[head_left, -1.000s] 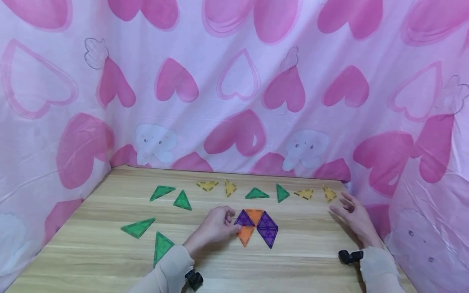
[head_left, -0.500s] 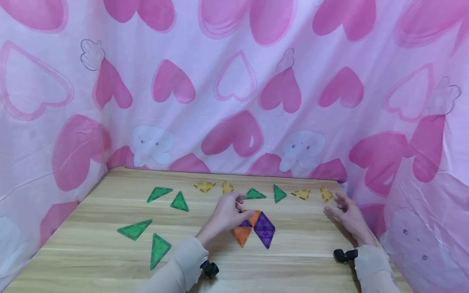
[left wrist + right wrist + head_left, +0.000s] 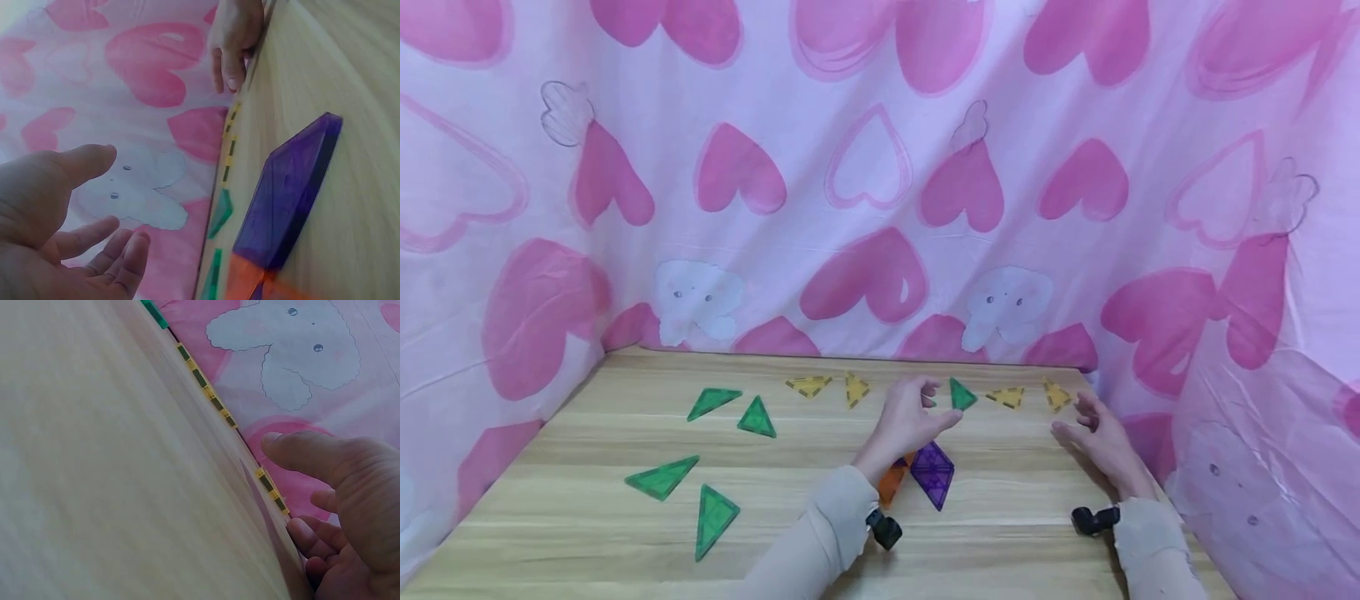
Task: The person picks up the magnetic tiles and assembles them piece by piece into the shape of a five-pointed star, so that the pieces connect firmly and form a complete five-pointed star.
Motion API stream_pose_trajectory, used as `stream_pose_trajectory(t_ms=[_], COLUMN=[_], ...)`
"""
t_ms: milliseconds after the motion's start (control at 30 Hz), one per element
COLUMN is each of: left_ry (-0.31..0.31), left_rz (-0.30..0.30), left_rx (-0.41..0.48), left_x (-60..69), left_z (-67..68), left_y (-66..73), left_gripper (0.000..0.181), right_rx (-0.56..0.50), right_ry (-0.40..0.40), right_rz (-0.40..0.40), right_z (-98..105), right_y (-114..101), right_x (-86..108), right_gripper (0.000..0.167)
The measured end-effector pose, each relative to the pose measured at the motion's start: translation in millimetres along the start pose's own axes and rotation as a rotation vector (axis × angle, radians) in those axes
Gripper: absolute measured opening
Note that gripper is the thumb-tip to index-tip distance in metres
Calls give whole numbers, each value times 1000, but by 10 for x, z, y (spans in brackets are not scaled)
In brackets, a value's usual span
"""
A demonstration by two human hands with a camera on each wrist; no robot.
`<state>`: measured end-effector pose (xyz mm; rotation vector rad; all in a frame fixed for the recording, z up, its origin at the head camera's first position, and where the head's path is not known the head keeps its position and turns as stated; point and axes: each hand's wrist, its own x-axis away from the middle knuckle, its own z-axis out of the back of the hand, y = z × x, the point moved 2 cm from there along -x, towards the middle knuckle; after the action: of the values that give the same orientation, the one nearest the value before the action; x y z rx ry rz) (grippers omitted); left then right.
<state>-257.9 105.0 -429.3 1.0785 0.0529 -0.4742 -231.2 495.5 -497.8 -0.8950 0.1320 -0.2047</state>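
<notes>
In the head view my left hand (image 3: 910, 421) hovers over the table with thumb and fingers apart and nothing between them. Just beyond its thumb lies a green triangular tile (image 3: 962, 394); another green tile is mostly hidden behind the fingers. Beneath the hand and wrist, orange tiles (image 3: 891, 485) and purple tiles (image 3: 934, 475) sit together, partly covered. My right hand (image 3: 1105, 442), its fingers loosely bent and holding nothing, is close to a yellow triangular tile (image 3: 1056, 395). The right wrist view has that yellow tile (image 3: 272, 490) between thumb and fingers, apparently untouched.
A second yellow tile (image 3: 1006, 397) lies left of the right hand. Two more yellow tiles (image 3: 809, 386) are at the back. Several green tiles (image 3: 662, 477) spread over the table's left side. A pink heart-patterned cloth (image 3: 865, 275) encloses the wooden table (image 3: 1000, 550).
My left hand has left the purple and orange tiles and moved right and away from me, toward the green tiles at the back. The right hand stays near the yellow tile. The head view shifts slightly.
</notes>
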Motion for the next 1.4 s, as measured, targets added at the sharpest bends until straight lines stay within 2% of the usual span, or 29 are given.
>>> stream_pose_trajectory(t_ms=[133, 367, 500, 633, 933, 1200, 1400], left_ry=[-20, -134, -166, -176, -215, -198, -197], left_rz=[8, -52, -72, -46, 26, 19, 20], left_rx=[6, 49, 35, 27, 24, 16, -2], left_x=[-83, -192, -282, -357, -454, -547, -601], left_z=[-153, -363, -459, -556, -860, -961, -1034], left_y=[-15, 4, 39, 77, 105, 139, 120], left_gripper=[57, 68, 72, 72, 74, 73, 75], right_rx=[-13, -13, 3, -8, -37, -37, -51], right_ry=[-10, -2, 5, 6, -9, 0, -2], right_rz=[-4, 7, 6, 6, 6, -20, -6], right_z=[-8, 9, 28, 32, 2, 39, 19], right_y=[1, -4, -18, -27, -24, -32, -59], right_x=[12, 4, -4, 0, 29, 53, 49], right_gripper=[111, 110, 107, 107, 108, 110, 108])
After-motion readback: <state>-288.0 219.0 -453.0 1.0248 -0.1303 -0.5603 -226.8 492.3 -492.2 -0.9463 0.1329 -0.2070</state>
